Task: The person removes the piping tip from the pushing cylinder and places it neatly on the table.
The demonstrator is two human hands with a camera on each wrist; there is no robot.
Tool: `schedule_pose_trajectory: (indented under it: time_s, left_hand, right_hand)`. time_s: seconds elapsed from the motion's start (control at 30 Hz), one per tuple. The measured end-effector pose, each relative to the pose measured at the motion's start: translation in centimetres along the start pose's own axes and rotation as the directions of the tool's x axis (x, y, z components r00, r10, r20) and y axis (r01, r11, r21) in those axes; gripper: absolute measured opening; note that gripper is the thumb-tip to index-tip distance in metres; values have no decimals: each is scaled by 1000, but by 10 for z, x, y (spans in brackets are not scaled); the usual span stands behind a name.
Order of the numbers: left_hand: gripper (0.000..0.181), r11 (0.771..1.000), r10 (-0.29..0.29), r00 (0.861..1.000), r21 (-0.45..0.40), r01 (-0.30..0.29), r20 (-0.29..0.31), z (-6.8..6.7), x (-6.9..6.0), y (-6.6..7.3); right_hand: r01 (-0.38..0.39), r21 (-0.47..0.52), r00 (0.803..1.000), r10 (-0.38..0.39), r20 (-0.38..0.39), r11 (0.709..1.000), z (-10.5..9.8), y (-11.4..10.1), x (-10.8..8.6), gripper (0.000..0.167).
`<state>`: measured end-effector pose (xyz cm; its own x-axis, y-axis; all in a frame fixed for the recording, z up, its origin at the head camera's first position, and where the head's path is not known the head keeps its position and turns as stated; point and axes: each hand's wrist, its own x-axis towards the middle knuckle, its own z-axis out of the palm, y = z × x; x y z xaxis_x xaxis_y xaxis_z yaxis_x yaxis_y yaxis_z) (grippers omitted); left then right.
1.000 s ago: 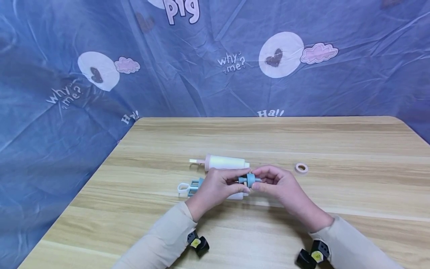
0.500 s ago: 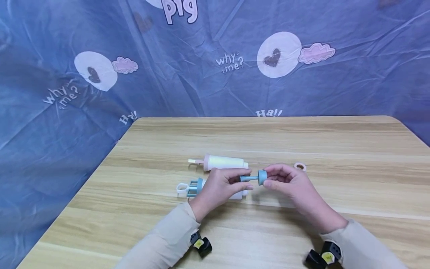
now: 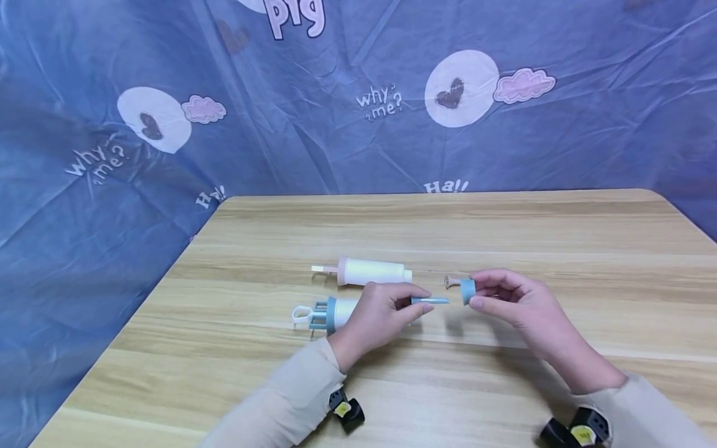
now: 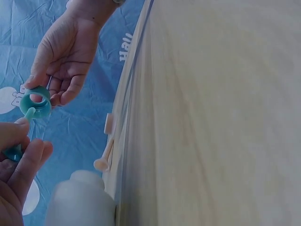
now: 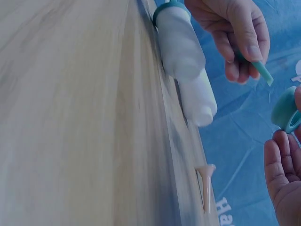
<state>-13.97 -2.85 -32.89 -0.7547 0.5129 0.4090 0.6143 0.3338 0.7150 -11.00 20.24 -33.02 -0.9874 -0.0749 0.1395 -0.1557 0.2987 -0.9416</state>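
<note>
In the head view my left hand (image 3: 386, 311) pinches a slim blue tube (image 3: 430, 300) that points right, part of it hidden in the fingers. My right hand (image 3: 518, 305) holds a small blue ring cap (image 3: 468, 291) by its edge. Tube and cap are apart, with a short gap between them. In the left wrist view the cap (image 4: 42, 110) shows its hollow opening. Beneath the left hand lies a white cylinder (image 3: 344, 311) with a blue collar and a white loop handle, partly covered.
Behind it lies a second white cylinder (image 3: 372, 272) with a pink collar and rod. A pink flared tube (image 3: 451, 282) lies beyond the blue cap. In the left wrist view a pink ring (image 4: 108, 123) stands past that tube. All rest on the wooden table (image 3: 224, 373).
My right hand has drawn right with the blue cap, sliding it off the blue tube. The tube stays in my left hand, which has shifted slightly right. The pink tube has come into sight.
</note>
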Motion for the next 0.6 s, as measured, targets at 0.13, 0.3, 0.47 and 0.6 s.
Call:
schedule_pose_trajectory:
  time_s: [0.13,0.3,0.47,0.6]
  left_hand:
    - [11,1000,7,1000,-14,-6,30,6,2,2]
    - [11,999,23,997,-32,-21,74,14,6,6]
    - [11,999,20,995,-31,-17,95,22,10,10]
    - [10,1000,-10,996,-20,12,90,30,15,13]
  right_hand:
    - [-11,-25,999,10,-31,1000,-9,3,-4,31]
    - [-21,-31,998,19,-64,999,-17,8,-8,35]
    - [-18,-29,997,16,-72,999,-24,12,-11,36]
    - [-36,-63,996,30,-80,997,-30,15,-12,38]
